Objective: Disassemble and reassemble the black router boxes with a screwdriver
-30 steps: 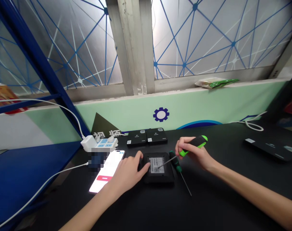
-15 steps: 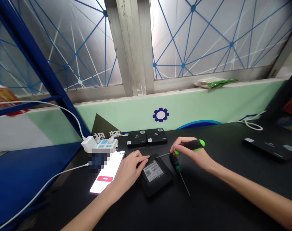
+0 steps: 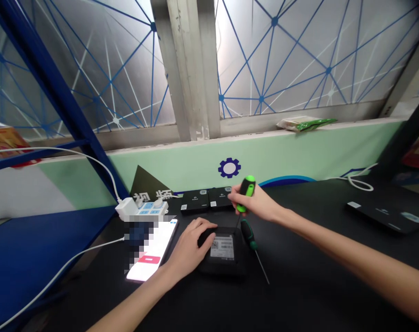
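A black set-top box (image 3: 220, 267) lies on the table with its white label facing up. My left hand (image 3: 191, 245) grips its left side, thumb over the label and fingers along the far edge. My right hand (image 3: 259, 203) is closed around the green-and-black handle of a screwdriver (image 3: 248, 190). The shaft points down at the box's far right corner; whether the tip sits in a screw is too small to tell. A second screwdriver (image 3: 250, 236), dark green and black, lies just right of the box.
Two black boxes (image 3: 194, 202) stand side by side against the wall. A lit phone (image 3: 161, 242) and a white power strip (image 3: 150, 208) are at the left. Another black box (image 3: 384, 216) lies at the far right, near a white cable (image 3: 361, 185).
My right hand has moved left and swung the screwdriver from nearly level to steeply upright over the box. The box has turned so its edges lie straighter to me, with my left hand still on it.
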Available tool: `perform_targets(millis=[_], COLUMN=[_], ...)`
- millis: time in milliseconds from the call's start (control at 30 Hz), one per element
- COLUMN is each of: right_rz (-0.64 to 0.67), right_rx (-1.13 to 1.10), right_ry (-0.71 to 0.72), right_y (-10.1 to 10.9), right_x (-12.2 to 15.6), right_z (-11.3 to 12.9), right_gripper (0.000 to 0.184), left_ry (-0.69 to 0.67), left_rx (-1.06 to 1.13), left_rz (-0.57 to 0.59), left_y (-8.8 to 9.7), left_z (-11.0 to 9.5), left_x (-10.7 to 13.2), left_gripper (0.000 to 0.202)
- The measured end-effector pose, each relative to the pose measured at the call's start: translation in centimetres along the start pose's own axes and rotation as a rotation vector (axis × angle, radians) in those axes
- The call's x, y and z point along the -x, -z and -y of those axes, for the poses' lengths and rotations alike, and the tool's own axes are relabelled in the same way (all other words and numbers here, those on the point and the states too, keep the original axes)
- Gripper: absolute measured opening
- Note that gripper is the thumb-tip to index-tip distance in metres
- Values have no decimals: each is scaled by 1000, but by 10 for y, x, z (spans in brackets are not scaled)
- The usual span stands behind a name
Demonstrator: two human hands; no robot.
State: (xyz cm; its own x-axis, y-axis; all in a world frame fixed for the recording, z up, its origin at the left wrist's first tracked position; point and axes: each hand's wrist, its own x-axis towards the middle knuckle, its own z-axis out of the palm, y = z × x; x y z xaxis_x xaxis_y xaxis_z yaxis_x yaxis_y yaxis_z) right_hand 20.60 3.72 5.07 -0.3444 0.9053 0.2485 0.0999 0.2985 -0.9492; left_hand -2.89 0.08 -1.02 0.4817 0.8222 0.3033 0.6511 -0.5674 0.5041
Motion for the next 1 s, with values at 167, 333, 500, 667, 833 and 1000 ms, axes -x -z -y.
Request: perform_targets(millis=[167,333,500,667,833,1000], right_rz=[-12,-15,-72,-70,-141,-164], right_rx=[191,258,80,-8,66,89], right_ry=[74,179,250,276,332,341], right_y=[-11,-13,-12,-18,-22,-22], right_x=[-12,-10,3,20,25,24], right_z=[-1,-11,-35,-64,-78,-78], right_gripper=[35,41,27,22,15,14], left_ry=[-16,-13,25,16,-26,-20], left_rx=[54,92,39,14,-66,-128], left_rz=[24,17,-26,-23,80,110], left_y=[-4,-9,-18,-16,-7,-4], left_z=[2,0,-3,-1,2,1], left_x=[-3,-12,-17,-14,-5,-2], left_gripper=[29,25,28,32,37,41])
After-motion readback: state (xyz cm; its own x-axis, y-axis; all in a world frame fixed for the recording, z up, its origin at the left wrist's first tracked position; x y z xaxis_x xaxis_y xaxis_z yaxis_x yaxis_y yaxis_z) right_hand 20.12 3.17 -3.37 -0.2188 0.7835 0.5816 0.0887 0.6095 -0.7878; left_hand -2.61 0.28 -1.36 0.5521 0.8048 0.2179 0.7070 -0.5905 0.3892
